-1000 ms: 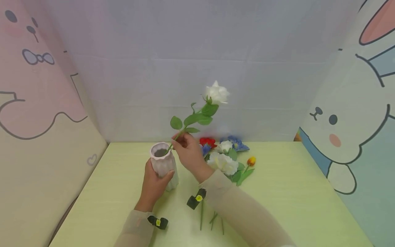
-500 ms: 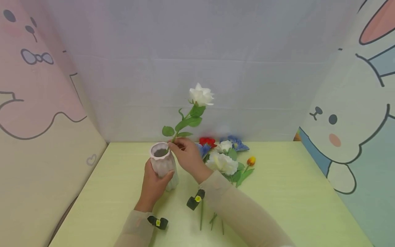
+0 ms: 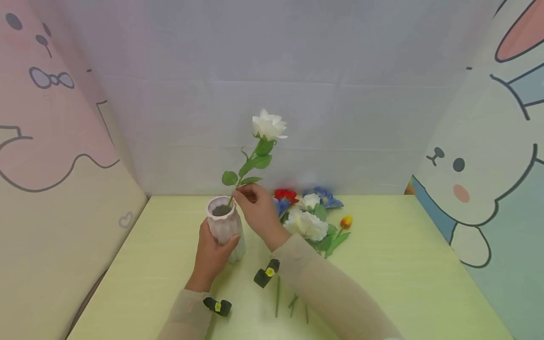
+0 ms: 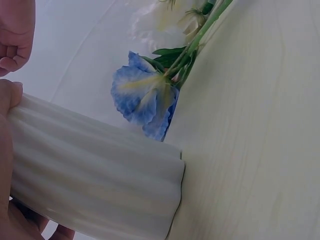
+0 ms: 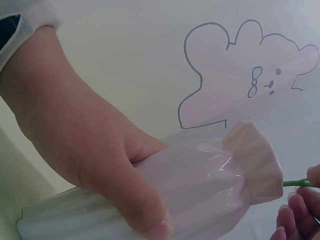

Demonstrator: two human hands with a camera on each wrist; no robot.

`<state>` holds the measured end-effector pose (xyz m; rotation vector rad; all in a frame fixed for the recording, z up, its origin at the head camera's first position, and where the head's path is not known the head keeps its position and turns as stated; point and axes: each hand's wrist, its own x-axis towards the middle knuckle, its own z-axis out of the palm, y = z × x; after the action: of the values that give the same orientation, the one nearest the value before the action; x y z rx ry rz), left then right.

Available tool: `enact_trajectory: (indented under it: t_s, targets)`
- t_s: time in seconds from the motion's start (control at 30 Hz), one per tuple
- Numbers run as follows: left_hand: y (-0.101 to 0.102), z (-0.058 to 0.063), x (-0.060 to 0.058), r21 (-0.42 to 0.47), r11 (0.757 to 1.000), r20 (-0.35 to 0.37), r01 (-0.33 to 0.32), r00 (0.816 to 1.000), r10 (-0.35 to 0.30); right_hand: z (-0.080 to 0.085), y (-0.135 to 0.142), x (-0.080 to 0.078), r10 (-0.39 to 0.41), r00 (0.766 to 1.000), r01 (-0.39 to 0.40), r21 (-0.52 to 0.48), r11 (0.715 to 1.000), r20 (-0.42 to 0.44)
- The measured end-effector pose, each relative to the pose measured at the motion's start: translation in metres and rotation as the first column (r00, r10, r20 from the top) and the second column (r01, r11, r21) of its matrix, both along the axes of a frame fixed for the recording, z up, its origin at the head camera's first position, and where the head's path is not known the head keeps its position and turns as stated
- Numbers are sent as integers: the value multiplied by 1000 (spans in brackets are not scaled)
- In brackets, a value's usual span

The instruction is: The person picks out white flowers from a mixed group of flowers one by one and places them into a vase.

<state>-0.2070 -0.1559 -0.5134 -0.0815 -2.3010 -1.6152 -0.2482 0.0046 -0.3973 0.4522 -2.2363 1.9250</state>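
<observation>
My left hand grips a white fluted vase round its middle; in the right wrist view the thumb and fingers wrap the vase. A white rose with green leaves rises above the vase mouth, leaning to the right. My right hand pinches its stem just above the rim, also seen in the right wrist view as fingertips on the green stem. The stem's lower end goes into the mouth and is hidden inside the vase.
Right of the vase lie several artificial flowers: a red one, a blue one, a large white one and an orange-yellow tulip. Their stems reach under my right sleeve. Cloth walls stand behind the pale yellow table.
The rose has swung left and stands more upright over the vase. My right hand has shifted slightly left with the stem. The left hand and vase have stayed in place.
</observation>
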Motion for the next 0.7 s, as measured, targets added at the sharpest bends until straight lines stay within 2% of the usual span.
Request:
enact_trajectory:
  t_s: [0.17, 0.37, 0.7]
  targets:
    - [0, 1, 0, 4, 1000, 3, 3, 1000, -3, 2, -3, 1, 3, 997, 7, 122, 992, -81]
    - [-1, 0, 0, -4, 1000, 15, 18, 1000, -18, 2, -4, 2, 9, 986, 36, 269, 963, -166]
    - [-2, -1, 0, 11, 1000, 25, 22, 999, -23, 0, 4, 6, 5, 991, 27, 239, 971, -133]
